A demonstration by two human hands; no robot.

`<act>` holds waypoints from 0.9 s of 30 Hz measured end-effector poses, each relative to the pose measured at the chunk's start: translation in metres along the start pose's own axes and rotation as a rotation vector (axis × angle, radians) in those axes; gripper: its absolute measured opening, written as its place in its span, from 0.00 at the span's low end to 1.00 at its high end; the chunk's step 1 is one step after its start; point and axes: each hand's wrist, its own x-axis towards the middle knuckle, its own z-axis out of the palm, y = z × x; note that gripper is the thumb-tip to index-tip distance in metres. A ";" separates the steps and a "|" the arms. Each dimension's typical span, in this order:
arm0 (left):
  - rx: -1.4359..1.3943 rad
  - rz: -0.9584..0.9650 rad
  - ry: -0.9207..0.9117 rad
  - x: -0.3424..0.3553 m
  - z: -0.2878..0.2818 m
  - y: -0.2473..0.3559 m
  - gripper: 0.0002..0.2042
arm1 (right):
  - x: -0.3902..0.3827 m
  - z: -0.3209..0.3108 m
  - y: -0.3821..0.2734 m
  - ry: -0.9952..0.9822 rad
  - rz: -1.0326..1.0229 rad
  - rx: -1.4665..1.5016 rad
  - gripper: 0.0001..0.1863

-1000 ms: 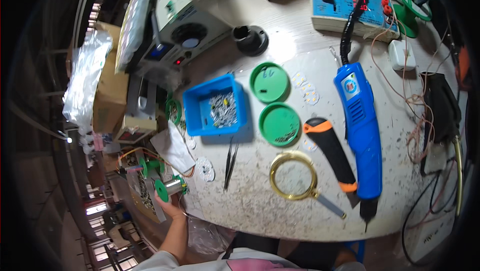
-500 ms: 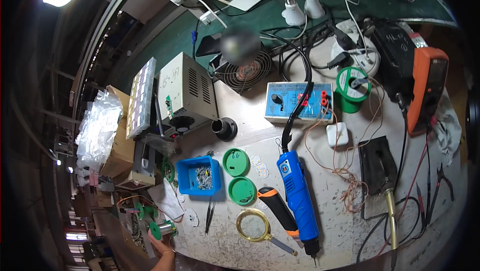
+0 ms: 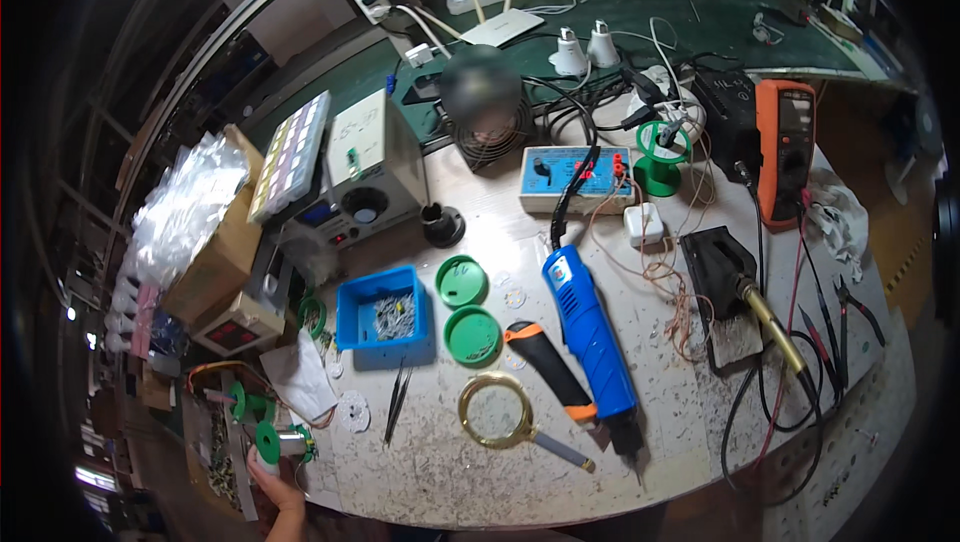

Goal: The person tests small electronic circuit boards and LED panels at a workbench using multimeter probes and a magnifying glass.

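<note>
At the lower left, my left hand (image 3: pixel 277 498) curls its fingers round a small white rounded piece (image 3: pixel 261 463), which the fingers partly cover. Just above it is a spool of silvery wire with green ends (image 3: pixel 267 443), beside the table's left edge. Another green spool (image 3: pixel 240 402) stands a little farther off. Black tweezers (image 3: pixel 398 404) and a round white perforated disc (image 3: pixel 353 411) lie to the right of this hand. A white paper sheet (image 3: pixel 300 382) lies behind the spools. My right hand is out of the picture.
A blue bin (image 3: pixel 345 327) of small metal parts and two green lids (image 3: pixel 460 282) sit mid-table. Nearby are a magnifying glass (image 3: pixel 495 410), a blue electric screwdriver (image 3: pixel 590 332) and an orange-black handled tool (image 3: pixel 550 367). A soldering iron (image 3: pixel 775 327) rests at right, cables around it.
The view has shifted, showing more of the table's front edge and the far row of white bulbs. My left hand stays by the spool; the white piece now shows in it.
</note>
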 end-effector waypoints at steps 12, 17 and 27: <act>-0.092 0.151 0.263 0.001 0.010 0.076 0.26 | 0.030 -0.079 -0.063 -0.210 -0.488 -0.036 0.18; -0.125 0.125 0.313 -0.012 0.002 0.066 0.25 | 0.027 -0.108 -0.104 -0.216 -0.561 -0.018 0.18; -0.476 0.100 0.220 -0.008 -0.025 0.071 0.27 | -0.062 -0.154 -0.331 -0.429 -0.769 -0.422 0.09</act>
